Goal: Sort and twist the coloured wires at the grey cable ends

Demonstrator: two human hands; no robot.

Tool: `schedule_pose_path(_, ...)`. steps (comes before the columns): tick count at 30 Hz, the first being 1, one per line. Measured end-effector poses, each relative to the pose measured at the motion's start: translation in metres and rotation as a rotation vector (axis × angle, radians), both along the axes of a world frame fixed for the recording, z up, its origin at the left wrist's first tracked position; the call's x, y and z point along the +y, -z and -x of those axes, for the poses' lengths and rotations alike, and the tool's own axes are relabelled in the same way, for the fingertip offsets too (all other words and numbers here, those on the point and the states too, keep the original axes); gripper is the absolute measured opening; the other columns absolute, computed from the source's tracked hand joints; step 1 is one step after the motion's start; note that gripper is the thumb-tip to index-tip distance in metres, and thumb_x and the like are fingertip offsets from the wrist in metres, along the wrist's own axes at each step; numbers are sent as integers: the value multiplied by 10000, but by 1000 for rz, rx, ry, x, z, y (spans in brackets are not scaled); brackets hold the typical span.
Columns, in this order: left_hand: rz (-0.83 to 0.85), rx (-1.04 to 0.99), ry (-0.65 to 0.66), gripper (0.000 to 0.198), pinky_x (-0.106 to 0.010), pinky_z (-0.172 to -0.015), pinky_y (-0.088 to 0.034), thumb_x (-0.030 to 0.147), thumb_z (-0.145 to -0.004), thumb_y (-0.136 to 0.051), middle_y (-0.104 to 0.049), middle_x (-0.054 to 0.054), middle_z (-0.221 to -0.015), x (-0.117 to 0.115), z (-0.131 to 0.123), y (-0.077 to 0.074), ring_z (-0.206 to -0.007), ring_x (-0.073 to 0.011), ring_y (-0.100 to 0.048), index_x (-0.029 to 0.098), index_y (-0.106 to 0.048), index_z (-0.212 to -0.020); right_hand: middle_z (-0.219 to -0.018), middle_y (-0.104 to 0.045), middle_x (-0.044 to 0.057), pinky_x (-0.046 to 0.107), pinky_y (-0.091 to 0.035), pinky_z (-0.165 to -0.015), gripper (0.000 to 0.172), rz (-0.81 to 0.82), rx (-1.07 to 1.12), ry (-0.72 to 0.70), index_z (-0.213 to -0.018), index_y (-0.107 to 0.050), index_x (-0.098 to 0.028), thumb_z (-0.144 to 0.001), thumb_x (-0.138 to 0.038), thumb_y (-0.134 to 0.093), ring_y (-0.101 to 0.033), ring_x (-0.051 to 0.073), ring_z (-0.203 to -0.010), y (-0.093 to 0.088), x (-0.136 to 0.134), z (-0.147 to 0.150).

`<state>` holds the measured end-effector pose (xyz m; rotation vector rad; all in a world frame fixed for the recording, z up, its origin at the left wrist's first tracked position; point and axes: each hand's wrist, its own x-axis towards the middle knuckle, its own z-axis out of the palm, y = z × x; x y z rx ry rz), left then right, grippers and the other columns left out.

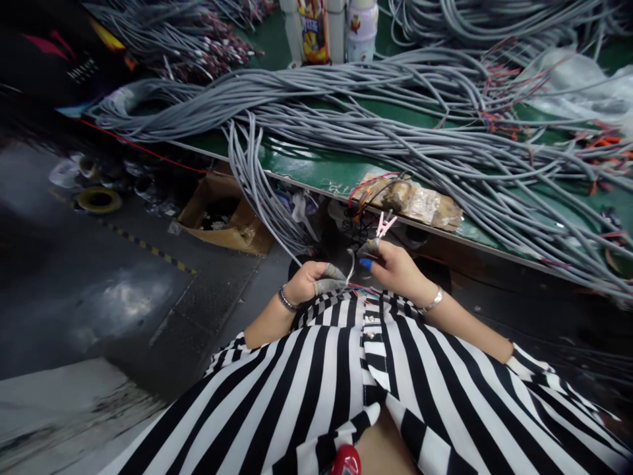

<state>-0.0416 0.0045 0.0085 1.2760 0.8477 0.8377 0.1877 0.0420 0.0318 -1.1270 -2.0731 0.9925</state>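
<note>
My left hand (pixel 312 282) is closed on the end of a grey cable (pixel 283 247), with grey coverings on its fingertips. From its fingers a pale stripped strand (pixel 351 267) curls upward, and thin coloured wires (pixel 364 289) stick out toward my right hand. My right hand (pixel 398 269) is closed just right of the strand, a blue cover on one finger and a grey one on another. What its fingers pinch is hidden. Just above it shows a pink clip-like thing (pixel 386 225) with two prongs; whether the hand touches it I cannot tell.
Long bundles of grey cable (pixel 316 128) lie across the green table (pixel 291 158), some hanging over its front edge. A taped block (pixel 420 203) sits on that edge. Bottles (pixel 362 30) stand behind. A cardboard box (pixel 225 224) and a yellow coil (pixel 99 199) are on the floor.
</note>
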Motion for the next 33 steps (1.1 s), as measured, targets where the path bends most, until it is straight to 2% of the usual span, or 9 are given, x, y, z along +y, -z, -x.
schedule_pose_path(5,88,-27,-68,370,-180,-447,-400,431,-627,-833,-614,-11,-544,-1,0,3,-445,-67,-492,104,-724,-761,-881,-700,62,326,-500,-757,124,-106,31,156,-926,-666,-200,-830,-238,-597,-642,201,-811,15,0,-16)
schedule_pose_path(10,90,-146,-201,344,-161,-389,-317,424,-684,-795,-571,15,-509,2,-1,14,-397,-45,-434,111,-708,-799,-793,-690,35,282,-484,-649,163,-114,166,186,-925,-668,-199,-879,-329,-580,-616,159,-688,17,-4,-26)
schedule_pose_path(12,60,-180,-252,324,-160,-394,-321,406,-698,-791,-577,16,-521,7,-3,15,-405,-45,-445,117,-703,-813,-674,-645,19,265,-446,-583,229,-50,204,196,-817,-650,-193,-895,-387,-559,-564,140,-605,19,-4,-28)
schedule_pose_path(15,21,-204,-298,326,-163,-406,-334,405,-701,-792,-583,18,-536,18,-9,12,-422,-48,-458,124,-700,-839,-569,-566,4,244,-359,-484,410,154,322,260,-697,-583,-189,-906,-531,-500,-447,107,-497,25,2,-27)
schedule_pose_path(20,-27,-164,-268,334,-165,-420,-341,427,-738,-761,-574,26,-544,42,-27,0,-438,-47,-457,126,-697,-869,-443,-337,-69,218,-159,-391,581,607,577,238,-714,-570,-186,-807,-750,-462,-203,65,-395,28,23,-15)
schedule_pose_path(23,-27,-121,-241,359,-169,-432,-349,452,-739,-753,-565,32,-544,54,-38,-4,-442,-44,-451,123,-690,-868,-450,-368,-67,204,-150,-393,585,729,675,231,-720,-563,-183,-732,-768,-553,-230,58,-397,21,35,-6)
schedule_pose_path(26,-2,-77,-230,412,-177,-439,-355,496,-715,-756,-562,34,-548,60,-46,-2,-448,-46,-451,117,-682,-858,-463,-428,-49,206,-159,-382,575,732,719,239,-694,-561,-178,-697,-751,-611,-268,57,-393,16,42,-1)
schedule_pose_path(31,19,-19,-188,461,-182,-454,-365,524,-690,-763,-573,28,-567,63,-51,4,-463,-49,-454,114,-686,-887,-543,-529,-15,232,-308,-412,554,755,889,295,-659,-561,-177,-646,-716,-688,-392,81,-443,16,43,3)
schedule_pose_path(33,32,-7,-172,472,-183,-456,-361,531,-678,-768,-568,30,-565,64,-52,4,-462,-47,-448,111,-683,-877,-536,-513,-21,234,-317,-420,543,763,930,309,-649,-561,-177,-621,-695,-725,-388,80,-446,17,43,4)
